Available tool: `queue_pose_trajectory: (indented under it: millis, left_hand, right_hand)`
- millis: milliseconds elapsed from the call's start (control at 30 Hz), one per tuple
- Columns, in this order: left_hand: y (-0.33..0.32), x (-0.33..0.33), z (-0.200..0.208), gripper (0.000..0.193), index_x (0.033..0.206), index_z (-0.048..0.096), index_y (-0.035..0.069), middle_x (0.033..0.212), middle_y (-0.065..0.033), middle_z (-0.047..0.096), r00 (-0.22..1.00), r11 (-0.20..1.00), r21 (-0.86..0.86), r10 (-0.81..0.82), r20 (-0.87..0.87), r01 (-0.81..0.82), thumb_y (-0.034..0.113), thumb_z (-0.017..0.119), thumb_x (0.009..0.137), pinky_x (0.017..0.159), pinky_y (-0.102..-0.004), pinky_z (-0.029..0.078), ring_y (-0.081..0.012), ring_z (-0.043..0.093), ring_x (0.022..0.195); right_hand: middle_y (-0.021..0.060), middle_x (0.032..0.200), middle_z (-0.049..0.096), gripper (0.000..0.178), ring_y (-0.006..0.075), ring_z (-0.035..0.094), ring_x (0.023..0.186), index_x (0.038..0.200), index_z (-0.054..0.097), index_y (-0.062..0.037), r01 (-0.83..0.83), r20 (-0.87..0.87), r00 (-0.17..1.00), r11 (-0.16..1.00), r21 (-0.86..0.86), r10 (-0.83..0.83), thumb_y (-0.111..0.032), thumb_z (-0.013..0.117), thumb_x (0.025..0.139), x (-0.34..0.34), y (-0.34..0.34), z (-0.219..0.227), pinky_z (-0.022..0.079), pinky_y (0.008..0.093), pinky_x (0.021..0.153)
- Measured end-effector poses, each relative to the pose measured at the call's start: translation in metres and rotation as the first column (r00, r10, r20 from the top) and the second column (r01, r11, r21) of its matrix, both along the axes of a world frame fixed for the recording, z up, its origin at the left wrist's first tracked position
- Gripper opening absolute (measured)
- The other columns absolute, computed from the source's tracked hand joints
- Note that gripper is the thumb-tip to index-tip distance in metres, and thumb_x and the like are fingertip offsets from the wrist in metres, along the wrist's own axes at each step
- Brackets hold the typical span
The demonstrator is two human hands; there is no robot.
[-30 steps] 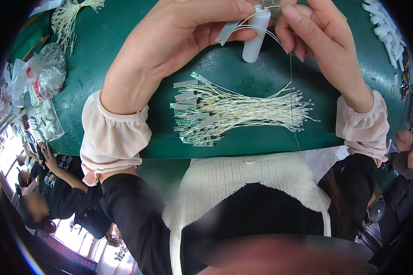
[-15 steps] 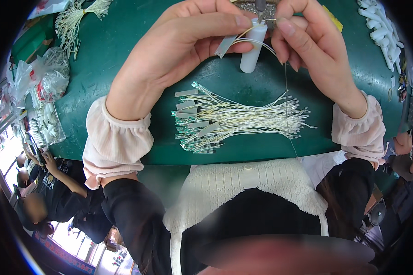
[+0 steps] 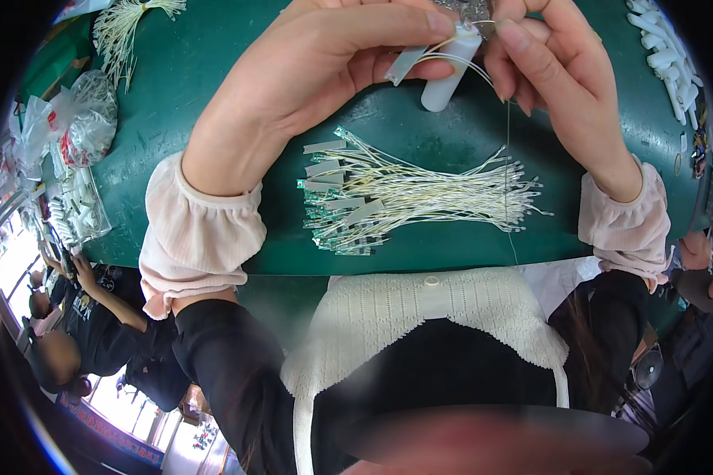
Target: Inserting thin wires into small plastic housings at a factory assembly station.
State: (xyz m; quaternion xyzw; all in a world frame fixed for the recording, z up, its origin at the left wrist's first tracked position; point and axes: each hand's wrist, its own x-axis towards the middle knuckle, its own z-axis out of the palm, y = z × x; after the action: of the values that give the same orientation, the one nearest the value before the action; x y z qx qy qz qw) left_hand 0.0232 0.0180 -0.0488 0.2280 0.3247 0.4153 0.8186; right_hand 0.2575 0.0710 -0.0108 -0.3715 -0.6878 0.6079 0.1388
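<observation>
My left hand [image 3: 317, 71] is closed at the far middle of the table, thumb and fingers pinching thin white wires [image 3: 466, 63] with a flat grey strip [image 3: 406, 66] on them. A white plastic tube [image 3: 442, 93] stands tilted beside its fingertips; whether the fingers touch it is hard to tell. Opposite, my right hand [image 3: 558, 75] has its thumb and forefinger pinched on a wire end near the top of the tube. From below that hand a thin grey strand [image 3: 508, 146] hangs across a spread bundle of white wires [image 3: 428, 194] with small green boards.
The green table [image 3: 166, 103] carries another wire bundle [image 3: 127, 32] at the far left and plastic bags [image 3: 91, 119] at the left edge. White tubes [image 3: 665, 63] lie in a heap at far right. A silvery mass [image 3: 474, 9] sits behind my fingers. Another person [image 3: 103, 332] is at lower left.
Both hands, with the wires and the tube, have shifted slightly right and away. The dark metal tip seen above the tube is out of sight now. Both pinches stay closed.
</observation>
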Motion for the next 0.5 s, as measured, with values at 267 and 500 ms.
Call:
queue_pose_trajectory:
  millis: [267,500]
  left_hand:
    - [-0.004,0.005,0.003,0.006,0.097,0.067,0.0,0.103,-0.0118,0.072,0.996,0.999,-0.04,0.022,-0.086,-0.025,0.005,0.065,0.099,0.071,-0.0275,0.052,-0.0211,0.07,0.085]
    - [-0.015,-0.008,0.014,0.01,0.093,0.06,0.001,0.123,-0.0212,0.065,0.959,0.965,0.239,-0.036,-0.281,0.106,0.008,0.061,0.1,0.083,-0.0271,0.057,-0.029,0.068,0.114]
  right_hand:
    - [0.0058,0.073,0.064,0.014,0.0047,0.047,0.054,0.112,0.044,-0.0043,0.013,-0.259,0.966,1.0,-0.021,-0.018,-0.017,0.05,0.11,0.01,0.0,-0.021,0.034,0.0172,0.051]
    - [-0.0011,0.07,0.056,0.013,0.0027,0.047,0.059,0.112,0.05,-0.0064,-0.1,-0.556,0.782,0.938,0.332,0.28,-0.018,0.054,0.108,-0.004,0.009,-0.043,0.034,0.0183,0.053]
